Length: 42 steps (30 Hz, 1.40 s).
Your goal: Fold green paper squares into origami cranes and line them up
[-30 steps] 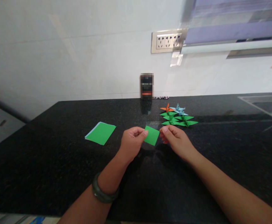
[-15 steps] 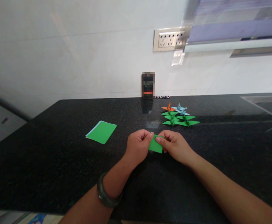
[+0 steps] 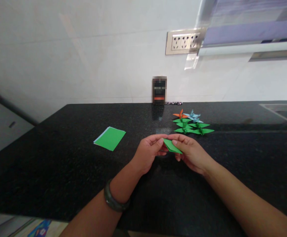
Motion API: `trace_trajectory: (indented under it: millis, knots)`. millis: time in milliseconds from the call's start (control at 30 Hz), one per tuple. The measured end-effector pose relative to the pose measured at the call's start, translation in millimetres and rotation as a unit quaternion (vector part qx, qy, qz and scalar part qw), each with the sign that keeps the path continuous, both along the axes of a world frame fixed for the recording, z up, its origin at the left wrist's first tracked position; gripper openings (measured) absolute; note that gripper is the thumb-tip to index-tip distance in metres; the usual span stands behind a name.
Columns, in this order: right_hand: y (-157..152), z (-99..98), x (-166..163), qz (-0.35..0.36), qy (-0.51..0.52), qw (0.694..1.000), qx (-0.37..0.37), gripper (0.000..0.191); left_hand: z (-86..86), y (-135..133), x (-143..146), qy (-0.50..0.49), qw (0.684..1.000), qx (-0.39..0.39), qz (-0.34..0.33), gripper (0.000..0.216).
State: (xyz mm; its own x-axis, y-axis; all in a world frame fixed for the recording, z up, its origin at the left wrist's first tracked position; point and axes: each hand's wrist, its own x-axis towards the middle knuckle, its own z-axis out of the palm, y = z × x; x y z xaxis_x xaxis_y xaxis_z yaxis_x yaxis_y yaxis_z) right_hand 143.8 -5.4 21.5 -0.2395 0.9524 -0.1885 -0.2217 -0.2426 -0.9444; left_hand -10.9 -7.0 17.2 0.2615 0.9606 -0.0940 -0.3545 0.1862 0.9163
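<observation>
A small folded piece of green paper (image 3: 172,146) is pinched between my two hands, above the black countertop. My left hand (image 3: 149,150) grips its left end, the thumb on top and the fingers behind. On the other side my right hand (image 3: 191,151) presses its thumb on the paper, fingers curled underneath. Part of the paper is hidden by the thumbs and fingers. Beyond my right hand stands a group of folded paper cranes: several green cranes (image 3: 184,128), an orange crane (image 3: 181,115) and light blue paper cranes (image 3: 193,116).
To the left lies a stack of square paper (image 3: 110,139), green on top with pale blue at its edge. A phone (image 3: 159,90) leans upright against the wall with a beaded strap (image 3: 174,103) beside it. The black countertop (image 3: 59,164) ends at the front and left.
The green paper has tilted and now looks narrower, with a fold edge showing. My fingertips have come together behind it. The whole view has shifted slightly.
</observation>
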Motion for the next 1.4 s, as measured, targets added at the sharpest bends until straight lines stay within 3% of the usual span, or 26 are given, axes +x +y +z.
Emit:
trace_trajectory:
  millis: [367,533,633,767,900,933,1000,1067,1267,1400]
  knots:
    - [-1.0,4.0,0.2,-0.004,0.013,0.999,-0.034,0.026,2.3,0.7,-2.6,-0.030,0.999,-0.035,-0.029,0.029]
    - [1.2,-2.6,0.6,-0.009,-0.025,1.000,0.010,0.029,2.6,1.2,1.0,0.031,0.998,-0.052,0.016,0.025]
    - [1.0,-6.1,0.9,0.018,-0.099,0.993,0.060,0.029,2.0,1.9,3.1,0.077,0.994,-0.057,0.052,0.019]
    - [-2.9,-5.1,2.6,0.031,-0.253,0.936,0.242,0.036,2.1,2.7,1.9,0.133,0.989,-0.010,0.061,0.014]
    - [-6.6,-2.2,4.4,0.013,-0.311,0.880,0.358,0.068,5.8,2.1,0.7,0.250,0.965,0.032,0.077,0.012]
    - [-6.6,-1.9,4.5,0.009,-0.321,0.871,0.372,0.064,6.8,1.8,0.9,0.270,0.960,0.037,0.072,0.012]
    - [-5.4,-2.2,4.5,-0.002,-0.336,0.860,0.385,0.035,7.9,1.2,1.6,0.274,0.960,0.036,0.053,0.011]
    - [-3.3,-3.9,4.4,-0.012,-0.334,0.869,0.364,0.021,7.3,1.1,1.8,0.231,0.972,0.021,0.035,0.005]
    - [0.3,-11.3,5.1,-0.034,-0.286,0.921,0.264,0.019,-1.5,4.1,-3.4,0.117,0.993,-0.011,-0.003,0.017]
    - [2.3,-9.7,8.1,-0.058,-0.251,0.920,0.296,0.020,-3.5,5.5,-6.5,0.092,0.994,-0.043,-0.032,0.019]
